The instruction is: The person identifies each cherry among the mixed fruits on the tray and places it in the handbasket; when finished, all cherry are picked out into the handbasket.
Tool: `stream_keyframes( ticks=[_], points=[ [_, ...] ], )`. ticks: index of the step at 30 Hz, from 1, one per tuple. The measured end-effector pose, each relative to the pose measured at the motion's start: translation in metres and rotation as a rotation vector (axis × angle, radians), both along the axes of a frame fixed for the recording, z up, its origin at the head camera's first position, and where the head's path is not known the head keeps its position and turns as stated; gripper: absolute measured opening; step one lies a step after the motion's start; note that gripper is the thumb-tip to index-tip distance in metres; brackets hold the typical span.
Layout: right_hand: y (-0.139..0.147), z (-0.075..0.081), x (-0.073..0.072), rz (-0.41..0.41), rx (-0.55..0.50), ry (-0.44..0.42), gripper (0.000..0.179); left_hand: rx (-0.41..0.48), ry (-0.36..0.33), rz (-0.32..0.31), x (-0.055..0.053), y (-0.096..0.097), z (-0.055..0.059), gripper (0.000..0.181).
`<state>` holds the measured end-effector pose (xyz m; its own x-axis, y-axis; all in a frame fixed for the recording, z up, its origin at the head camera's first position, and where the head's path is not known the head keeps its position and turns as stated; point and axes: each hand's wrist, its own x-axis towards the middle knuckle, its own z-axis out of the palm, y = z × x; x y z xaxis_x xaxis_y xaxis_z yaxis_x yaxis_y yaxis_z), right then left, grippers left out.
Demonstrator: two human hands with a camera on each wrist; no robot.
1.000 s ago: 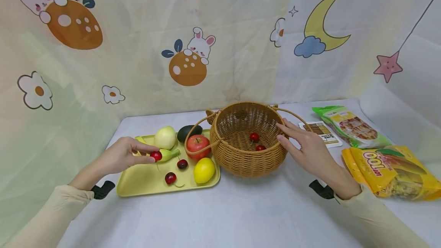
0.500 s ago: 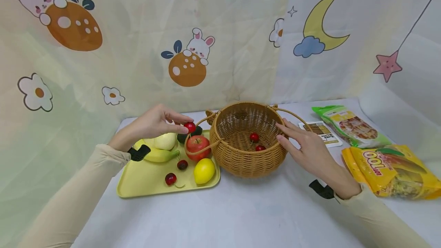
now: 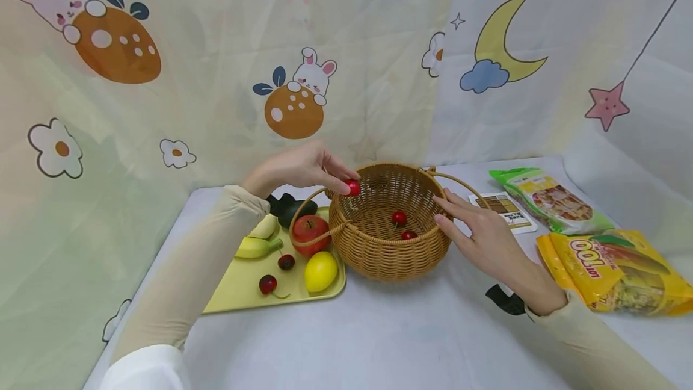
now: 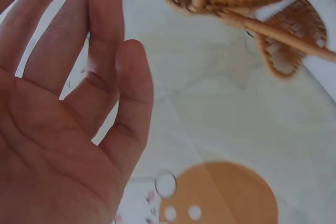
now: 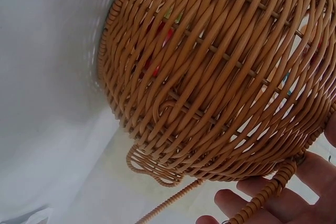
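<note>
The left hand, at mid-frame, is grasping a cherry between thumb and fingers, holding it at the left rim of the basket; the opening is lying to its lower right. Rim contact is remaining unclear. The right hand is resting loose fingers against the right rim. The left sleeve is hiding part of the tray.
</note>
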<state>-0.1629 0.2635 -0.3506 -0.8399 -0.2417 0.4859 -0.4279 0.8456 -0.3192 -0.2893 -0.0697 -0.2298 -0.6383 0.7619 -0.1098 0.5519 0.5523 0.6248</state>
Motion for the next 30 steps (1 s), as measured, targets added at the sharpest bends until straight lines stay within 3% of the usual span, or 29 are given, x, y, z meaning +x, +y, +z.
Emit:
stream_keyframes(
  ticks=[4, 10, 15, 21, 30],
  points=[
    [0.001, -0.001, 0.0, 0.005, -0.002, -0.001, 0.046, 0.007, -0.013, -0.063, -0.008, 0.025, -0.004, 0.033],
    [0.001, -0.003, 0.0, 0.008, -0.012, 0.009, 0.046, 0.024, -0.057, -0.102, -0.016, 0.056, -0.013, 0.033],
    [0.001, -0.002, -0.001, 0.009, -0.022, 0.004, 0.046, 0.03, -0.048, -0.116, -0.02, 0.076, -0.017, 0.034],
    [0.001, -0.001, -0.001, 0.006, -0.02, -0.005, 0.046, 0.023, -0.001, -0.149, -0.024, 0.095, -0.023, 0.031],
    [0.001, -0.001, 0.0, 0.003, -0.015, -0.01, 0.046, 0.023, 0.017, -0.16, -0.03, 0.112, -0.042, 0.031]
  ],
)
